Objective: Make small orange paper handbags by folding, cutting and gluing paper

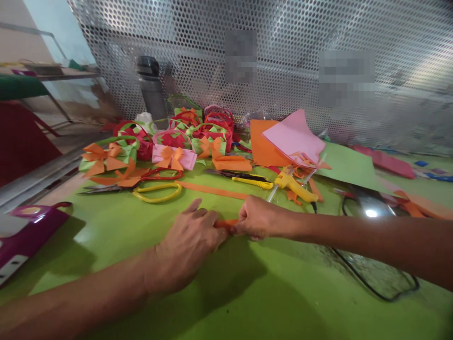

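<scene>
Between my two hands, just above the green tabletop (pixel 155 311), is a small piece of orange paper (pixel 226 224). My left hand (pixel 193 236) is closed on its left end, thumb raised. Closed fingers of my right hand (pixel 256 217) pinch the other end. Behind them lies a flat orange paper strip (pixel 212 189). Scissors with a red and a yellow handle loop (pixel 157 192) rest beyond my left hand. A yellow glue gun (pixel 295 185) and a yellow cutter knife (pixel 253 181) lie past my right hand. My fingers hide part of the held paper.
Several small paper bags with bows (pixel 173 157) stand at the back left, near a grey bottle (pixel 152 87). Pink sheets (pixel 293 137) and green sheets (pixel 348 165) lie back right. A black cable (pixel 375 293) loops at right. A purple object (pixel 31 231) sits left. A perforated metal panel (pixel 283 28) closes off the back.
</scene>
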Available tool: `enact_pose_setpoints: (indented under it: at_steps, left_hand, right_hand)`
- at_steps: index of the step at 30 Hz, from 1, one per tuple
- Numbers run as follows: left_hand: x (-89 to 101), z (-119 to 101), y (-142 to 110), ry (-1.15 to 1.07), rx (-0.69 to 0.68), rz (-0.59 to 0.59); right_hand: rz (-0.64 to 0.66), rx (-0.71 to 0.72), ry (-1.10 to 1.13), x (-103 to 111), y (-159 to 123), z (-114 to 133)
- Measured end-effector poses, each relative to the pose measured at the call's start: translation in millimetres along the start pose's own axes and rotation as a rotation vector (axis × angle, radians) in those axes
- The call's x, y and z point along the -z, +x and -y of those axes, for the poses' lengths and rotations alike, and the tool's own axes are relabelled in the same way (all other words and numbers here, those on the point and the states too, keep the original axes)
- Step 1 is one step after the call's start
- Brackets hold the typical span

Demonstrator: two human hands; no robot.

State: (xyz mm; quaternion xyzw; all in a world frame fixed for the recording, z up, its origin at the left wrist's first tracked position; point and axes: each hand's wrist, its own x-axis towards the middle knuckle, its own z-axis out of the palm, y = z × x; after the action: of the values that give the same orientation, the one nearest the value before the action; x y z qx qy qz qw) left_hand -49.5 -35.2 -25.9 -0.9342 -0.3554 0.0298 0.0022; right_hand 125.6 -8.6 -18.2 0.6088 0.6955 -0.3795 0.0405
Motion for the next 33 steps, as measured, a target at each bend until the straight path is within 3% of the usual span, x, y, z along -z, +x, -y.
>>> enact_pose_setpoints:
  at_steps: [5,18,26,30,33]
  left_hand:
    - [-9.0,3.8,-1.9,-0.043,-0.007,-0.094]
    - [-5.5,2.0,-1.9,-0.073,-0.005,-0.113]
    - [-19.4,7.4,-2.6,-0.112,-0.032,-0.257]
    - [-24.1,10.3,2.6,-0.215,-0.058,-0.325]
    - [-27.7,8.5,10.5,-0.27,-0.108,-0.411]
  right_hand:
    - [-0.004,-0.013,0.012,2.5,-4.1,-16.5]
    - [-0.07,-0.058,0.02,21.5,-33.7,-66.5]
    - [-0.108,-0.084,-0.007,25.8,-39.8,-86.3]
    - [-0.305,-0.034,-0.096,33.3,-47.8,-78.4]
    - [-0.494,0.104,-0.182,31.7,-55.3,-59.1]
